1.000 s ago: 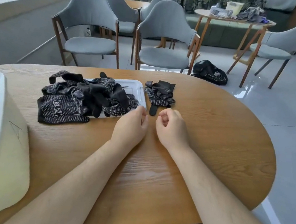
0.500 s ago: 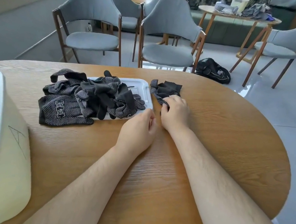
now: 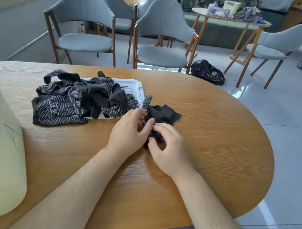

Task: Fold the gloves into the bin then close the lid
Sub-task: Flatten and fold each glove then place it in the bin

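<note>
- While both hands work at the middle of the round wooden table (image 3: 218, 152), I log the step in hand as folding one black knit glove with white grip dots (image 3: 163, 114).
- Position: the glove lies on the table just right of the white plastic lid (image 3: 133, 85). Its far end is loose and flat; its near end is bunched between the hands.
- State, left hand (image 3: 128, 130): fingers curled, thumb and fingertips pinching the glove's near edge.
- State, right hand (image 3: 170, 151): fingers curled down over the bunched end, gripping it.
- Stock: a heap of black dotted gloves (image 3: 75, 100) sprawls over the lid and onto the table left of it, untouched.
- Target: the pale cream plastic bin (image 3: 3, 152) stands open at the table's left edge. Dotted fabric shows inside, so I judge some gloves are already stowed.
- Progress, my estimate: roughly midway. The lid cannot go on until the heap is off it.
- Next move calls for finishing the fold, keeping the bundle pinched so that it does not spring open, then carrying it left past the heap to the bin.
</note>
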Demonstrator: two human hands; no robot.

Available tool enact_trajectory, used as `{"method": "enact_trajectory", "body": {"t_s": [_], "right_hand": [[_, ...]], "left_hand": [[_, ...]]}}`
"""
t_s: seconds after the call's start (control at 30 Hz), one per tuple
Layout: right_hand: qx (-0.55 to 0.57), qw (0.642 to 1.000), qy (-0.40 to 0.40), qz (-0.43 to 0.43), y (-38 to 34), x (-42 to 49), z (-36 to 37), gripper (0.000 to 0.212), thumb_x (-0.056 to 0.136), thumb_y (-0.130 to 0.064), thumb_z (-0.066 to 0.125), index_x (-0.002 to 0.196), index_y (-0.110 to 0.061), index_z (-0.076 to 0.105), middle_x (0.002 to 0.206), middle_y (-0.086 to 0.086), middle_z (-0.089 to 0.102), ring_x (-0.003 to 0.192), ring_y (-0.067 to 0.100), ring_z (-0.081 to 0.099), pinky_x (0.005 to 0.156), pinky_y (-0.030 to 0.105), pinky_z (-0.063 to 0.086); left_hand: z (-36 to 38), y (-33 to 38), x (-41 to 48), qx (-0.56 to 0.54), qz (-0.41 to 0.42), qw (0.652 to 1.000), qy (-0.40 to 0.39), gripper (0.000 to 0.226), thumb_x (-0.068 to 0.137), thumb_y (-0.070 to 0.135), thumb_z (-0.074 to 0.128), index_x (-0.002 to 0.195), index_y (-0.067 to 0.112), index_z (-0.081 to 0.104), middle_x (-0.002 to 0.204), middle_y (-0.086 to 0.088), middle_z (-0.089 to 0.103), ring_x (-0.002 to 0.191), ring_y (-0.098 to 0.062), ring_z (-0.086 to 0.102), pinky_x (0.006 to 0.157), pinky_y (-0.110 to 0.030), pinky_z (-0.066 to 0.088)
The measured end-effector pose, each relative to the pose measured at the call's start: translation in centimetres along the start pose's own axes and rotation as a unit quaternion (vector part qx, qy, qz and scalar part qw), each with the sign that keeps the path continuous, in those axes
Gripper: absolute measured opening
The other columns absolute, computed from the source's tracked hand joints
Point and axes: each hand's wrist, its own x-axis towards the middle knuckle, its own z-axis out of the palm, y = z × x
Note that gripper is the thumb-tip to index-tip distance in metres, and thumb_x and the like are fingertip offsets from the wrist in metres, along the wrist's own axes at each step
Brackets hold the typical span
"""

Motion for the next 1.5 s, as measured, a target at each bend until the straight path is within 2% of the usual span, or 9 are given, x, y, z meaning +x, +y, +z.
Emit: {"method": "enact_trajectory", "body": {"t_s": [0.13,0.23,0.33,0.57,0.87,1.0,1.13,1.27,1.5], "right_hand": [[0.07,0.995,0.058,0.043,0.1,0.3,-0.3,0.024,0.094,-0.004,0.059,0.109,-0.015,0.073,0.109,-0.01,0.068,0.095,0.006,0.065,0.081,0.02,0.053],[-0.037,0.987,0.14,0.062,0.9,1.5,0.0,0.026,0.091,-0.015,0.061,0.115,-0.02,0.069,0.116,-0.006,0.063,0.108,0.014,0.053,0.095,0.03,0.046],[-0.132,0.974,0.055,0.176,1.9,3.2,-0.3,0.048,0.093,-0.042,0.061,0.138,-0.025,0.057,0.135,-0.002,0.054,0.126,0.024,0.043,0.107,0.04,0.037],[-0.097,0.985,0.066,0.124,2.6,3.2,0.2,0.013,0.099,-0.03,0.061,0.099,-0.024,0.072,0.104,-0.008,0.061,0.103,0.02,0.056,0.091,0.036,0.045],[0.017,0.985,0.161,0.063,1.6,1.8,-0.7,0.016,0.108,-0.031,0.048,0.118,-0.023,0.057,0.109,-0.009,0.062,0.091,0.003,0.056,0.072,0.009,0.04],[0.081,0.984,0.153,-0.048,1.0,1.7,-0.8,0.014,0.102,-0.01,0.057,0.115,-0.009,0.064,0.112,0.001,0.067,0.105,0.012,0.063,0.09,0.023,0.05],[0.129,0.979,0.13,-0.092,0.1,1.2,-0.6,0.014,0.099,-0.007,0.058,0.11,-0.005,0.067,0.115,0.002,0.07,0.115,0.019,0.065,0.099,0.038,0.051],[0.199,0.971,0.128,-0.036,-0.7,1.6,-0.6,0.016,0.098,-0.002,0.061,0.113,-0.007,0.068,0.114,0.002,0.072,0.115,0.02,0.068,0.101,0.046,0.054],[0.294,0.952,0.087,0.021,-3.2,2.9,-2.0,0.025,0.091,-0.002,0.07,0.097,-0.027,0.068,0.118,0.004,0.068,0.11,0.021,0.069,0.099,0.049,0.056]], "left_hand": [[-0.6,-0.5,-0.4,-0.029,-0.016,0.999,-0.013,0.019,0.095,0.016,0.062,0.114,0.019,0.059,0.105,0.008,0.063,0.095,-0.01,0.058,0.086,-0.025,0.048],[-1.0,-0.4,-0.3,-0.054,-0.03,0.998,0.015,0.017,0.097,0.012,0.061,0.113,0.016,0.062,0.104,0.007,0.066,0.096,-0.008,0.059,0.088,-0.022,0.048],[-1.2,-0.4,-0.3,-0.037,-0.017,0.998,0.052,0.017,0.099,0.012,0.059,0.114,0.014,0.065,0.105,0.006,0.068,0.102,-0.012,0.06,0.091,-0.022,0.043],[-1.6,-1.6,-0.5,0.003,-0.01,0.996,0.084,0.018,0.099,0.01,0.056,0.112,0.014,0.068,0.108,0.005,0.066,0.109,-0.013,0.056,0.096,-0.022,0.04],[-1.7,-0.6,-1.0,0.069,-0.046,0.983,0.165,0.009,0.093,0.025,0.065,0.102,0.025,0.069,0.112,0.006,0.056,0.111,-0.02,0.045,0.093,-0.032,0.029],[-1.9,0.3,-1.0,-0.135,-0.032,0.99,0.04,0.024,0.097,0.027,0.044,0.1,0.018,0.067,0.096,0.007,0.067,0.098,-0.014,0.059,0.089,-0.033,0.044],[-2.7,1.4,-0.5,-0.432,-0.18,0.883,-0.043,0.057,0.11,0.035,0.025,0.099,0.001,0.07,0.097,-0.013,0.076,0.093,-0.02,0.071,0.09,-0.038,0.049],[-3.4,1.5,-2.0,-0.452,-0.179,0.874,-0.012,0.024,0.106,0.025,0.049,0.114,0.011,0.067,0.115,-0.006,0.073,0.101,-0.022,0.067,0.08,-0.033,0.051],[-5.1,1.9,-2.0,-0.455,-0.171,0.872,-0.065,0.026,0.098,0.02,0.065,0.122,0.012,0.066,0.112,-0.004,0.074,0.101,-0.017,0.07,0.091,-0.035,0.052]]}}
